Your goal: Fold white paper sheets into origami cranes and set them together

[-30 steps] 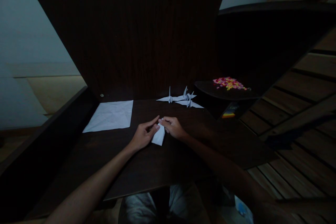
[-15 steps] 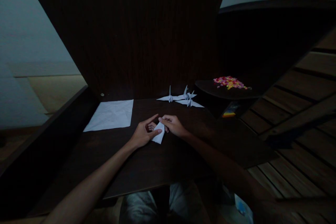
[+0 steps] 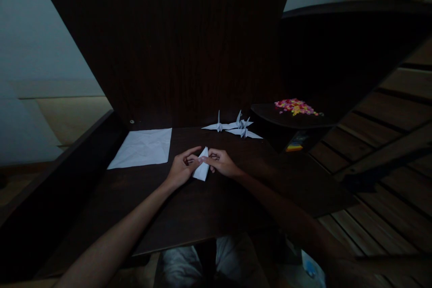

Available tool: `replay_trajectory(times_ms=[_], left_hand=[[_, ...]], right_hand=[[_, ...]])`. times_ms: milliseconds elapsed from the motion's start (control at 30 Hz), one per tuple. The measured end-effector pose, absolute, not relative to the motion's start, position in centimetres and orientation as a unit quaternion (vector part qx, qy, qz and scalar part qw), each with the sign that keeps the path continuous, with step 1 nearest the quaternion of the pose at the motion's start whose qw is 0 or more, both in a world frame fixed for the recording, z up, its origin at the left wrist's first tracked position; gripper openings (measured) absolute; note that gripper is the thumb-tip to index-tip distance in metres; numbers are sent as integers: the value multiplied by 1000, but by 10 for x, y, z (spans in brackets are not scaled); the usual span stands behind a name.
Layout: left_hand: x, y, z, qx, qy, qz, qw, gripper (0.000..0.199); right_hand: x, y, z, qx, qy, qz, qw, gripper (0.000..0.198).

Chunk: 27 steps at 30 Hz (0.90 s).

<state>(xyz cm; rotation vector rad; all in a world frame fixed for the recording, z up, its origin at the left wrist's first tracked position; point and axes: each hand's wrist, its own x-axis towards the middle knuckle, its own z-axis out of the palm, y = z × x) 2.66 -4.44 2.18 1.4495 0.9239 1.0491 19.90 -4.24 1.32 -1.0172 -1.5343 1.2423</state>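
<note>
A small piece of folded white paper (image 3: 201, 173), narrow and pointed at its far end, is pinched between my two hands over the dark desk. My left hand (image 3: 182, 166) grips its left side, thumb on top. From the right, my right hand (image 3: 221, 162) holds it too, the thumb laid across its middle close to the other thumb. Beyond my hands, several white paper cranes (image 3: 243, 132) stand grouped near the back panel. A flat, creased white paper sheet (image 3: 143, 147) lies to the left of my left hand.
On a low corner shelf (image 3: 270, 114) at the right sits a pile of small pink, red and yellow pieces (image 3: 296, 107). Under it is a yellow-edged item (image 3: 294, 147). A raised side board (image 3: 67, 162) bounds the desk's left. My legs (image 3: 180, 265) are below the front edge.
My right thumb has slid from the folded paper's far tip down to its middle, uncovering the tip. The paper has turned slightly and now points more straight away from me.
</note>
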Motion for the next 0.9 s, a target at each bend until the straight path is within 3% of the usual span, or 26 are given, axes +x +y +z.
replay_trajectory(times_ms=[300,600,900], left_hand=[[27,-41,21,557,375,432,602,69],[30,-41,21,579,380,409,594,46],[27,-42,23,573,392,447,565,39]], right_hand=[[202,-41,13,-379,-619,511,461,34],[206,-36,13,-408,-568,486,525,31],[201,-38,12,-401,-566,539,478,34]])
